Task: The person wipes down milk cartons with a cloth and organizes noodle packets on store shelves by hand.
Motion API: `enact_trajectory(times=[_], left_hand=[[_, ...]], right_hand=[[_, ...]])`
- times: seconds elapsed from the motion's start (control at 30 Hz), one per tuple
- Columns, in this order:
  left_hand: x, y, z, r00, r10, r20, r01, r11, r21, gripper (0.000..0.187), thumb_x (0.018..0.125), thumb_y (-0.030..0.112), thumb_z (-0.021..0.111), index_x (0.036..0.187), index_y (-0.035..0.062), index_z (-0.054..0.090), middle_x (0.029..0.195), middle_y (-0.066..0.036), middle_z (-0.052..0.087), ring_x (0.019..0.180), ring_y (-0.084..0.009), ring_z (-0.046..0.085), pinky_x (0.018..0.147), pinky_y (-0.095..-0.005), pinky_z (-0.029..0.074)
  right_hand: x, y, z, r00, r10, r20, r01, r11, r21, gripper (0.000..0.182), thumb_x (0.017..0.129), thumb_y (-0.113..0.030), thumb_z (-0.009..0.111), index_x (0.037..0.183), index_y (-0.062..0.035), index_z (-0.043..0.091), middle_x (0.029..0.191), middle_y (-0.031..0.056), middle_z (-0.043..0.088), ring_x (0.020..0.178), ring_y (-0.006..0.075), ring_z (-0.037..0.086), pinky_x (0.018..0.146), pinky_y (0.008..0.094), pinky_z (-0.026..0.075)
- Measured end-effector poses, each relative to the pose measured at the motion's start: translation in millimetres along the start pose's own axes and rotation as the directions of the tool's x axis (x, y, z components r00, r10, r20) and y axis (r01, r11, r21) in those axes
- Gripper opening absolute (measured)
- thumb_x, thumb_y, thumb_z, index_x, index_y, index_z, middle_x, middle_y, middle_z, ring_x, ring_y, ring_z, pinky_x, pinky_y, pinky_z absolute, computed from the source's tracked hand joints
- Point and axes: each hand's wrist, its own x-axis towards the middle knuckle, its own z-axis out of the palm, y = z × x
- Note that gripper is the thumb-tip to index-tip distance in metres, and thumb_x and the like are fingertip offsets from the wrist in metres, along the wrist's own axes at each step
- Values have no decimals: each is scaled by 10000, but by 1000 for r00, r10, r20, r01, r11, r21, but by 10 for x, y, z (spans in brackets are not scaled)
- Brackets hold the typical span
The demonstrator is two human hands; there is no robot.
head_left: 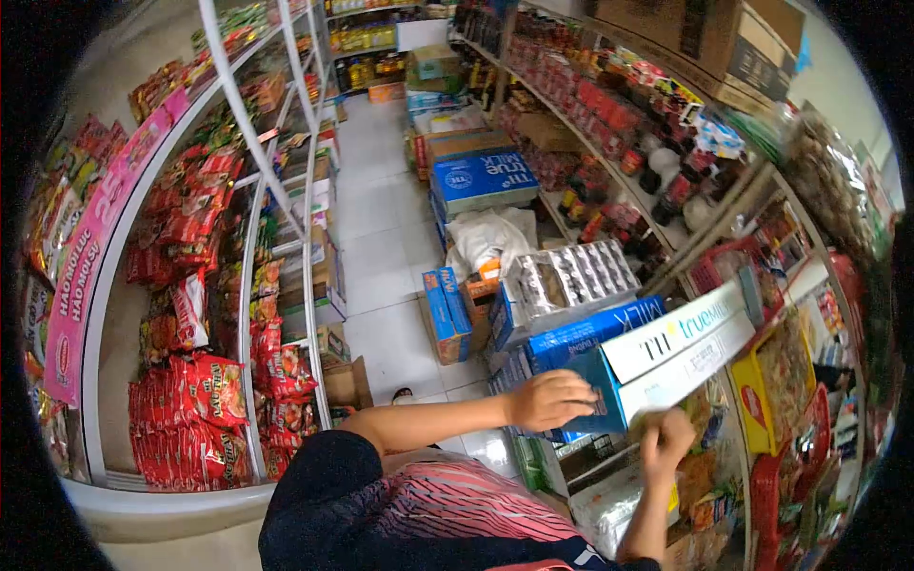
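Note:
A long white and blue TH true MILK box (681,347) stands tilted over the stacked goods at the right. Against its dark blue end is my left hand (552,400), with the fingers curled at the box's edge. My right hand (666,443) is closed in front of the lower edge of that box; it is slightly blurred, and what its fingers hold, if anything, is hidden. Beneath the box lies a blue milk case (590,328). Just behind sits a pack of silver-topped cartons (581,276) in plastic wrap.
Shelves of red noodle packets (190,404) line the left, behind white metal posts (248,114). A tiled aisle (381,247) runs ahead. Blue milk cases (484,181) and a white bag (490,238) are stacked along the right shelving. A yellow basket (762,400) stands at far right.

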Motion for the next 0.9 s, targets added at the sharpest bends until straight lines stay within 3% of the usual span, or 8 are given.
enact_trajectory(times=[0.17, 0.33, 0.4, 0.53, 0.7, 0.8, 0.87, 0.9], left_hand=[[-641, 84, -547, 854, -353, 383, 440, 882, -167, 320, 855, 185, 494, 1140, 42, 516, 1145, -119, 514, 1031, -274, 492, 881, -368, 392], [-614, -20, -863, 801, -566, 194, 580, 651, -490, 457, 914, 269, 418, 1293, 33, 324, 1254, -109, 410, 1149, -172, 377, 956, -301, 302], [-605, -95, -1049, 300, -889, 346, 665, -65, -744, 458, 914, 284, 429, 1289, 41, 324, 1224, -67, 414, 1126, -127, 371, 957, -277, 294], [-800, -482, -1656, 67, -935, -348, 497, 334, -801, 310, 892, 198, 467, 1155, 37, 449, 1050, -24, 508, 960, -83, 459, 821, -237, 386], [-1353, -336, -2927, -322, -677, -662, 559, 428, -710, 301, 839, 162, 546, 1097, 15, 494, 965, -52, 561, 876, -109, 517, 779, -252, 424], [-1981, -92, -3468, -357, -286, -889, 839, 321, -440, 401, 816, 127, 538, 1187, 37, 415, 1049, -98, 496, 934, -180, 502, 794, -309, 432], [-2236, 161, -3768, 103, -56, -993, 983, -146, 110, 397, 798, 136, 555, 1168, 47, 443, 1060, -151, 475, 972, -261, 481, 842, -357, 389], [-2317, 268, -3845, 91, -37, -995, 981, -169, 96, 397, 798, 136, 555, 1168, 47, 443, 1060, -151, 475, 972, -261, 481, 842, -357, 389]], right_hand=[[102, -854, 598, 946, 316, -67, -233, 812, 536, 162, 730, -95, 518, 635, 33, 544, 642, 126, 581, 602, 212, 551, 582, 301, 435], [604, -1050, 1742, 941, 328, -79, -210, 751, 626, 91, 752, -52, 487, 740, 31, 522, 773, 123, 555, 762, 218, 524, 733, 322, 419], [768, -1125, 2203, 952, 302, -53, -190, 716, 672, 233, 820, -173, 458, 919, 22, 538, 964, 170, 553, 908, 277, 520, 906, 410, 349], [1248, -1487, 2994, 958, -60, 279, -144, 742, 655, 434, 857, -287, 392, 1176, 6, 418, 1203, 182, 456, 1213, 316, 345, 1047, 445, 113], [1562, -2089, 3973, 765, -431, 478, -210, 534, 819, 443, 836, -151, 464, 1238, 10, 370, 1292, 176, 370, 1243, 302, 299, 1026, 371, 208], [1708, -2371, 4445, 576, -532, 621, -336, 538, 773, 381, 835, -139, 478, 1189, -7, 427, 1231, 165, 436, 1184, 287, 383, 990, 349, 272], [1726, -2540, 4745, 593, -573, 567, -327, 472, 819, 291, 828, -126, 504, 1100, -22, 500, 1131, 153, 504, 1091, 288, 465, 934, 338, 335], [1714, -2577, 4908, 534, -612, 583, -343, 473, 811, 269, 821, -119, 514, 1073, -25, 515, 1106, 152, 514, 1071, 290, 475, 919, 337, 346]])
